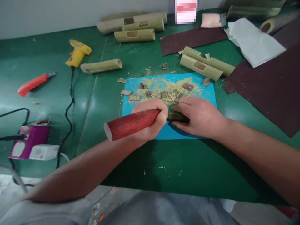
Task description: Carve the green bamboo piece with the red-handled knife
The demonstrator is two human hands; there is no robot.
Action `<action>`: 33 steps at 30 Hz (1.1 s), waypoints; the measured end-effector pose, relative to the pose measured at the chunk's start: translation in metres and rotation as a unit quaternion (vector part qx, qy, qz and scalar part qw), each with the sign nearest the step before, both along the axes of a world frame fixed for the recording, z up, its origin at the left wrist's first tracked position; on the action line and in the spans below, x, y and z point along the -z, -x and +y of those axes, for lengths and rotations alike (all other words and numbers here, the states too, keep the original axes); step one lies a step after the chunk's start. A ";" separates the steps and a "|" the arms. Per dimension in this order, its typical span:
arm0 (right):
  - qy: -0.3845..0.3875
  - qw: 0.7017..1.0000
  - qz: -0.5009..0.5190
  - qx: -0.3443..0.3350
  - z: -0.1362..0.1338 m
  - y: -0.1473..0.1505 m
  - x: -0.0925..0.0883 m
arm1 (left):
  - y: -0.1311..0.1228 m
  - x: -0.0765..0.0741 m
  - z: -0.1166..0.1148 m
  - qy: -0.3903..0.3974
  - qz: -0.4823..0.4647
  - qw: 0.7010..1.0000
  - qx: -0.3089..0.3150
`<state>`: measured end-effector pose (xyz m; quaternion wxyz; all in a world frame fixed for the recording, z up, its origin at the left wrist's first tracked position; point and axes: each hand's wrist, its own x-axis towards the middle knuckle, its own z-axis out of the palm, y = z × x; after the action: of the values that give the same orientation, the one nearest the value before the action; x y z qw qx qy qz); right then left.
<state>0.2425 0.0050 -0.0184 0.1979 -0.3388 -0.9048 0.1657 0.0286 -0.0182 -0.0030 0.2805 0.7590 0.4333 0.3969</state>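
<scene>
My left hand (153,123) is closed round a tool with a thick red wooden handle (131,125). The handle's pale butt end points left toward me, and its working end is hidden by my fingers. Just to the right, my right hand (201,115) grips a dark green bamboo piece (175,116), mostly covered by the fingers. Both hands are over a blue mat (164,132). Beyond them, sawdust and several cut bamboo chips (164,94) are scattered across that mat.
Bamboo tubes with cut windows (201,67) lie at the right back, and more (134,35) along the wall. On the left are a yellow hot-air tool (78,54), a red utility knife (34,84) and a purple box (32,140). Brown sheets (269,90) cover the right side.
</scene>
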 end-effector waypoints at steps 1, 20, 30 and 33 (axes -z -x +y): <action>-0.012 1.000 -0.003 -0.001 0.000 0.000 0.001 | -0.001 0.000 0.000 -0.003 0.000 1.000 0.002; -0.121 0.991 0.055 0.002 -0.001 0.006 0.012 | -0.002 0.002 0.014 -0.018 0.030 0.999 0.016; -0.121 0.990 0.072 -0.012 0.000 0.006 0.014 | 0.000 0.006 0.015 -0.020 0.036 0.999 -0.002; -0.121 0.990 0.064 -0.014 0.001 0.006 0.014 | 0.002 0.008 0.015 -0.020 0.036 0.999 0.006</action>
<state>0.2361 0.0058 -0.0320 0.2926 -0.2887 -0.9082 0.0787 0.0269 -0.0030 -0.0105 0.2521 0.7808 0.4306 0.3760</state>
